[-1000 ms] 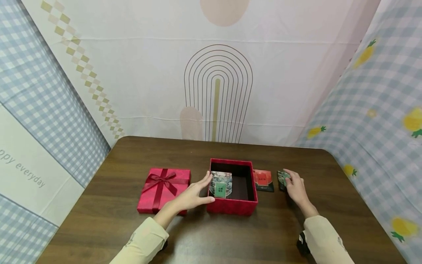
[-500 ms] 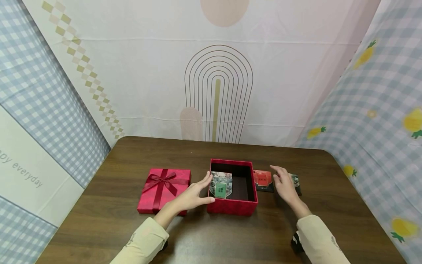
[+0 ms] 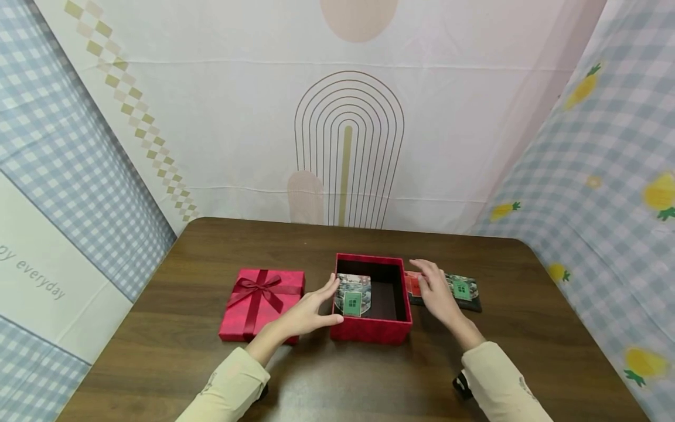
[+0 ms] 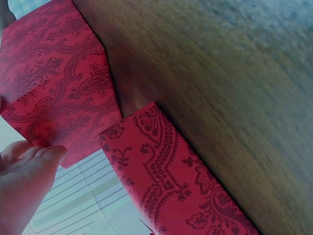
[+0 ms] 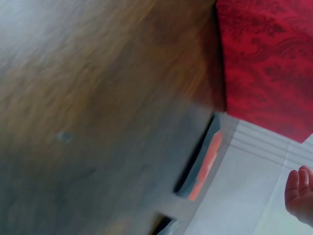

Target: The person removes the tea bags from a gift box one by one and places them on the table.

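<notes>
An open red gift box [image 3: 369, 333] stands on the table, with a green-labelled flat packet [image 3: 352, 293] leaning inside its left part. My left hand [image 3: 308, 313] touches the box's left side with extended fingers; in the left wrist view its fingertips [image 4: 58, 152] lie against the patterned wall. My right hand [image 3: 436, 293] hovers over a red and black packet [image 3: 412, 282] just right of the box, partly covering it. Nothing is seen in its fingers. A second green-labelled packet [image 3: 462, 289] lies flat to the right of that hand. The right wrist view shows the red packet's edge [image 5: 208, 161].
Left of the box lies its red lid [image 3: 239, 316] with a ribbon bow, partly behind my left forearm. All of it sits on a brown wooden table [image 3: 369, 387]. A printed cloth [image 3: 237, 129] hangs behind the table's far edge.
My right hand has moved left, from the green-labelled packet on the table to above the red one. That green-labelled packet now shows more fully. My left hand stays at the box.
</notes>
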A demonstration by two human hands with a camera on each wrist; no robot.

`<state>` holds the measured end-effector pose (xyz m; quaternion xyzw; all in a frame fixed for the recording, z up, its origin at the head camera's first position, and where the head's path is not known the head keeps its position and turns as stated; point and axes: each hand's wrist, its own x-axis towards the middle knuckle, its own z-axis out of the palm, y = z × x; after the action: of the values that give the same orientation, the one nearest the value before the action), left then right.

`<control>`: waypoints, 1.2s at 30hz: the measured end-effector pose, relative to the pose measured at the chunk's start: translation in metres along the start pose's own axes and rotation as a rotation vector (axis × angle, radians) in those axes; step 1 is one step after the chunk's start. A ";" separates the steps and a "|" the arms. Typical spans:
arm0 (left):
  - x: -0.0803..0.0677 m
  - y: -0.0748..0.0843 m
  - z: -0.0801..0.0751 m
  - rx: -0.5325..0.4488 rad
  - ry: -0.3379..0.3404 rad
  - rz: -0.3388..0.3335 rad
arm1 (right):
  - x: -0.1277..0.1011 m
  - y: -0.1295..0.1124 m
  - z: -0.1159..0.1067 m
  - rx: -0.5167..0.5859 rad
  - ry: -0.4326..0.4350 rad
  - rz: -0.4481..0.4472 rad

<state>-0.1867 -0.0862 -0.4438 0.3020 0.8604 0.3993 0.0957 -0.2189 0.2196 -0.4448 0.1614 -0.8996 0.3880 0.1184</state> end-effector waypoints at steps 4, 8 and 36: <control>0.000 0.000 0.000 0.004 0.001 -0.006 | 0.001 -0.008 0.004 0.013 0.001 -0.001; 0.000 0.000 0.001 0.000 0.002 -0.012 | 0.002 -0.015 0.007 0.011 0.014 -0.024; 0.000 0.000 0.001 -0.007 0.001 -0.008 | 0.004 -0.050 0.025 0.034 -0.069 -0.135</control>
<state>-0.1862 -0.0855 -0.4441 0.2978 0.8602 0.4022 0.0980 -0.2062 0.1681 -0.4273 0.2371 -0.8834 0.3888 0.1103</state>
